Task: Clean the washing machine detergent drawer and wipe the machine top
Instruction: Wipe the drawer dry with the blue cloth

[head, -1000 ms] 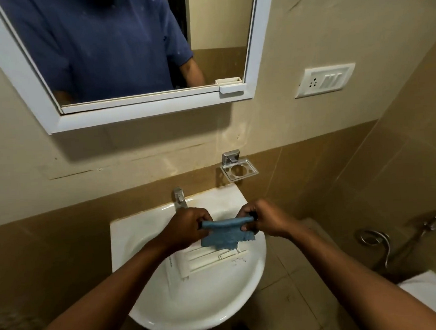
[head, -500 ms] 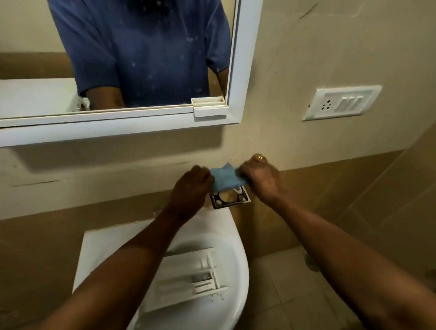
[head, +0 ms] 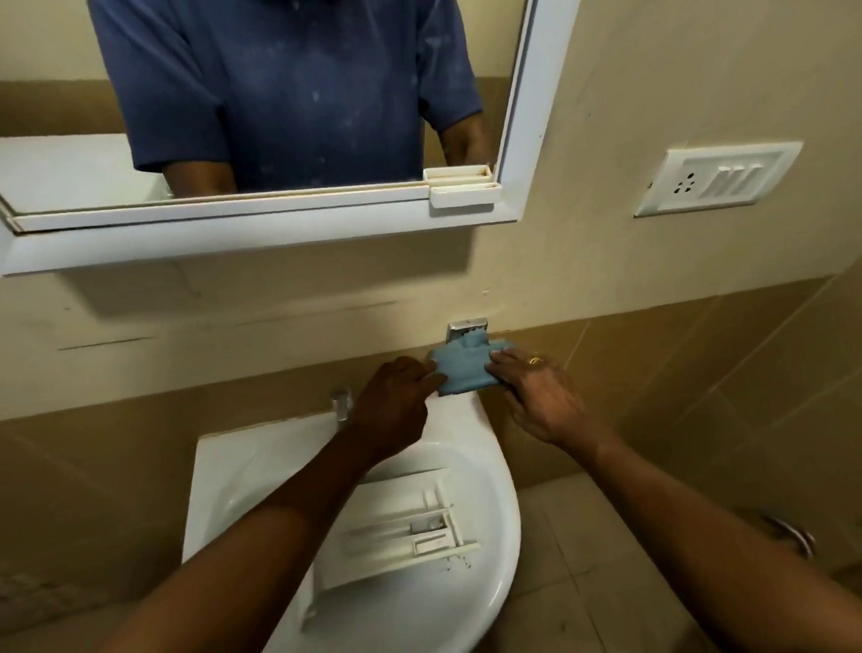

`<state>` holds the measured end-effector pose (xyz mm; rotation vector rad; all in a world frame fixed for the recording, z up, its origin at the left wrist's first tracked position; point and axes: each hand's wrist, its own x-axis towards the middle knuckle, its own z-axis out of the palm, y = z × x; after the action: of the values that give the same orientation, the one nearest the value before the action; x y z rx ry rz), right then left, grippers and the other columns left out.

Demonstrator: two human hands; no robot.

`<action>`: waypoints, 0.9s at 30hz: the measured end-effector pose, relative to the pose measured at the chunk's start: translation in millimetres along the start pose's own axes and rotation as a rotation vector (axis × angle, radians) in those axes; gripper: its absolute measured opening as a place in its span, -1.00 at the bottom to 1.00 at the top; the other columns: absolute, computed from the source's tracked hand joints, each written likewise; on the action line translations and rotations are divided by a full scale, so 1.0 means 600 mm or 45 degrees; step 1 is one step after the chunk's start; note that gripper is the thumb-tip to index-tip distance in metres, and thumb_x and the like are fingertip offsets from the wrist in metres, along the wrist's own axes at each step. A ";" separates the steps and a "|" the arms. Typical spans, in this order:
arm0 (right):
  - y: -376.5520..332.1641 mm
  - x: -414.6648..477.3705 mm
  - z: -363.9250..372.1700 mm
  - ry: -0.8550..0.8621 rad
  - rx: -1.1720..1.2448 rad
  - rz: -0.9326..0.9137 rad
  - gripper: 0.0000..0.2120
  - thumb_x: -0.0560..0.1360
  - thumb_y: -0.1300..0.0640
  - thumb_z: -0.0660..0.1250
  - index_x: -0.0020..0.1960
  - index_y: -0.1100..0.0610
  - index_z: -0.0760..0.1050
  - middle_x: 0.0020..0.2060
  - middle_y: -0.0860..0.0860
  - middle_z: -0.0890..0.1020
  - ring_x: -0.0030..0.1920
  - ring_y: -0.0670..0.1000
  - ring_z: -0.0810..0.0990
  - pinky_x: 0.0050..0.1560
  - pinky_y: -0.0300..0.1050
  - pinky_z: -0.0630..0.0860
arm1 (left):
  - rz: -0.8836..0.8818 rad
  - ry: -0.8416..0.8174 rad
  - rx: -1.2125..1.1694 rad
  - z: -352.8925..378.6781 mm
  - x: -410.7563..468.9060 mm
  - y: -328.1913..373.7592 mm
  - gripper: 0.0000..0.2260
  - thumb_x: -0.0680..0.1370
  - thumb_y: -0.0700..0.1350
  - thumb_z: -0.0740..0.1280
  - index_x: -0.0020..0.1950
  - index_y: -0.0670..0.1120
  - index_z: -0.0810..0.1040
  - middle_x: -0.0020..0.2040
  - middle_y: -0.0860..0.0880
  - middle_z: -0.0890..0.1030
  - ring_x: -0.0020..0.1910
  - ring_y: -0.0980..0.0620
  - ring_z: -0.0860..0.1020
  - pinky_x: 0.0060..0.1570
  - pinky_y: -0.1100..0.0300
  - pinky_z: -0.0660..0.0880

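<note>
The white detergent drawer (head: pixel 396 535) lies in the white sink (head: pixel 236 469), compartments facing up, with dark specks by its right end. A blue cloth (head: pixel 464 372) is draped over the metal soap holder (head: pixel 467 328) on the wall above the sink's back right corner. My left hand (head: pixel 393 404) has its fingers curled on the cloth's left edge. My right hand (head: pixel 539 400), wearing a ring, rests flat with spread fingers on the cloth's right edge. The washing machine is out of view.
A tap (head: pixel 342 402) stands at the sink's back edge, just left of my left hand. A white-framed mirror (head: pixel 211 233) hangs above, reflecting a person in a blue shirt. A switch plate (head: pixel 717 177) is on the wall at right. A chrome hose (head: pixel 795 536) hangs low right.
Both hands lifted the blue cloth from over the drawer in the sink up to the soap holder and laid it there. My right hand has flattened out.
</note>
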<state>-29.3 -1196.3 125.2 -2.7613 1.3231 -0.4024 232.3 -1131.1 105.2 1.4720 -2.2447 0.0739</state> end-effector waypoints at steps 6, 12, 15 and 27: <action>-0.059 -0.028 0.007 0.316 0.250 0.200 -0.62 0.56 0.08 0.18 0.33 0.09 0.53 0.27 0.14 0.63 0.27 0.18 0.59 0.30 0.18 0.54 | -0.234 0.197 -0.335 -0.084 -0.110 -0.016 -0.72 0.48 -0.27 0.37 0.14 -0.09 0.70 -0.03 -0.03 0.73 -0.06 -0.05 0.67 0.06 0.05 0.60; -0.168 -0.115 0.071 0.506 0.474 0.262 -0.67 0.54 0.22 0.23 0.25 0.20 0.62 0.14 0.07 0.69 0.08 0.03 0.65 0.12 -0.07 0.60 | -0.706 0.161 -0.339 -0.124 -0.264 -0.045 -0.84 0.55 -0.16 0.37 0.05 0.01 0.70 -0.15 0.11 0.69 -0.28 0.14 0.60 -0.18 0.23 0.56; -0.218 -0.157 0.117 0.234 0.580 0.363 -0.76 0.53 0.26 0.30 0.11 0.06 0.65 0.00 -0.07 0.72 -0.07 -0.08 0.68 -0.09 -0.19 0.62 | -1.061 -0.006 -0.359 -0.101 -0.309 -0.046 -0.92 0.56 -0.04 0.38 -0.10 0.03 0.65 -0.28 0.11 0.63 -0.26 0.08 0.63 -0.19 0.16 0.58; -0.280 -0.192 0.176 -0.084 0.768 0.557 -0.71 0.53 0.30 0.31 -0.02 -0.08 0.65 -0.14 -0.28 0.70 -0.12 -0.18 0.67 -0.05 -0.14 0.64 | -1.645 -0.557 -0.790 -0.020 -0.341 -0.034 -0.60 0.42 0.16 0.47 -0.07 -0.17 0.57 -0.16 -0.11 0.67 -0.24 -0.09 0.69 -0.34 0.05 0.67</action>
<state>56.1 -1007.8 26.0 -1.9277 1.4397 -0.5566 321.6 -961.2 30.8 2.3031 -0.9527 -1.2753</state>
